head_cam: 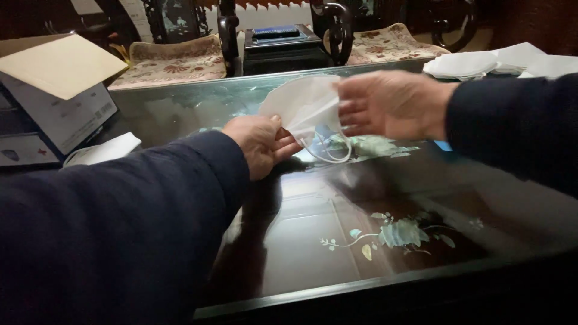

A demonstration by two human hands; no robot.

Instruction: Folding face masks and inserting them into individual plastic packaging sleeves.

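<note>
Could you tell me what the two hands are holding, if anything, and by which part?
Both hands hold one white face mask above the glass-topped table: the left hand grips its lower left edge, the right hand its right edge. Its ear loops hang free.

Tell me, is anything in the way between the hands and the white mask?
No. Both the left hand and the right hand already hold the white mask above the glossy table; nothing comes between them.

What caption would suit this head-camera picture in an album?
Both hands, left hand and right hand, hold a white face mask above a glossy dark table.
</note>
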